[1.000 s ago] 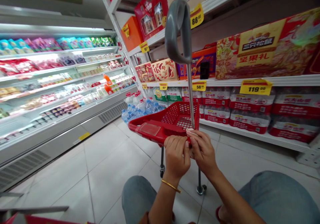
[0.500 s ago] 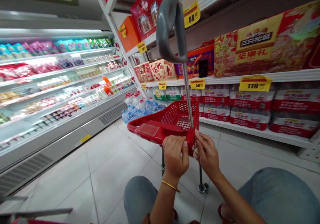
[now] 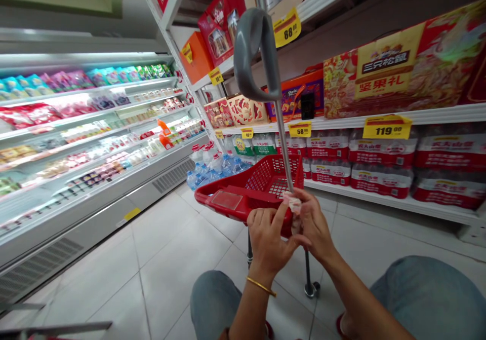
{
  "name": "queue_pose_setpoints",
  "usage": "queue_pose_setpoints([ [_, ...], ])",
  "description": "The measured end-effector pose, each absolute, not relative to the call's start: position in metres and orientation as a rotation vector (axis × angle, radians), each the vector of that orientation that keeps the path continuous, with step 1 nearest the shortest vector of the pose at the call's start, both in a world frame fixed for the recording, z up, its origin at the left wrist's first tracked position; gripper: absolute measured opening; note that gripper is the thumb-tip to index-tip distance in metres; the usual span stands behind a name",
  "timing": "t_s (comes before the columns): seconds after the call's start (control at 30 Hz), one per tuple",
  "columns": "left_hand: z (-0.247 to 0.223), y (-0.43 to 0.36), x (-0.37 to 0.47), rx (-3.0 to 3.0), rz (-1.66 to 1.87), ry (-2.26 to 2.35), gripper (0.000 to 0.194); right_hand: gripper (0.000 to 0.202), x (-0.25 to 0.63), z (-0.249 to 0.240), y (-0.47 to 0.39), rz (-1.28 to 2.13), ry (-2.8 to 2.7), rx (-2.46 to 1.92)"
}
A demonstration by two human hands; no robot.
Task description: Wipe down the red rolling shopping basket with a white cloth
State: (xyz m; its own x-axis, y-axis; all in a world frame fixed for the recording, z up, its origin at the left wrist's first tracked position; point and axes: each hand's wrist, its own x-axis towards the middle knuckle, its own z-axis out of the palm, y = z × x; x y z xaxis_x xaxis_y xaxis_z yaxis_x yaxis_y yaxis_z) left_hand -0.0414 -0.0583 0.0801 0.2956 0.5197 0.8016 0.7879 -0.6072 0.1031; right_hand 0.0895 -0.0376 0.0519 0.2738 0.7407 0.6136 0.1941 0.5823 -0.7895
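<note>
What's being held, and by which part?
The right grip holds a crumpled pale cloth or tissue at a corner of the red basket; exact pinch point is hidden. The left grip lies on the rim; whether it clasps is unclear.

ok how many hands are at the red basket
2: the left hand at the near rim of the red basket, the right hand beside it, holding a pale wad. No others show.

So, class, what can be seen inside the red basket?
Inside the red basket, perforated walls and part of the latticed floor show, partly crossed by a metal pole. The near rim hides the floor's closest part.
</note>
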Motion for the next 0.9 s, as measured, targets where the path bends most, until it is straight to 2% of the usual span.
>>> queue_pose_setpoints([
  [0.07, 0.080, -0.059, -0.041, -2.261, -1.171, -1.204, 0.068, 0.053, 0.092, 0.059, -0.042, 0.586, -1.296, -0.785],
  [0.13, 0.080, -0.059, -0.040, -2.264, -1.130, -1.211, 0.066, 0.060, 0.096, 0.065, -0.046, 0.719, -1.307, -0.656],
  [0.3, 0.079, -0.061, -0.038, -2.203, -1.205, -1.305, 0.040, 0.048, 0.104, 0.076, -0.045, 0.897, -1.301, -0.625],
  [0.4, 0.080, -0.062, -0.037, -2.178, -1.265, -1.334, 0.029, 0.031, 0.105, 0.085, -0.045, 0.620, -1.239, -0.701],
  [0.53, 0.082, -0.064, -0.038, -2.167, -1.269, -1.313, 0.031, 0.027, 0.108, 0.102, -0.048, 0.030, -1.283, -0.808],
  [0.6, 0.081, -0.064, -0.039, -2.163, -1.273, -1.302, 0.031, 0.023, 0.109, 0.111, -0.048, -0.143, -1.321, -0.805],
  [0.73, 0.080, -0.065, -0.041, -2.177, -1.276, -1.303, 0.032, 0.017, 0.111, 0.121, -0.046, -0.227, -1.437, -0.812],
  [0.9, 0.080, -0.070, -0.044, -2.185, -1.261, -1.317, 0.032, 0.014, 0.110, 0.120, -0.043, -0.120, -1.571, -0.791],
])
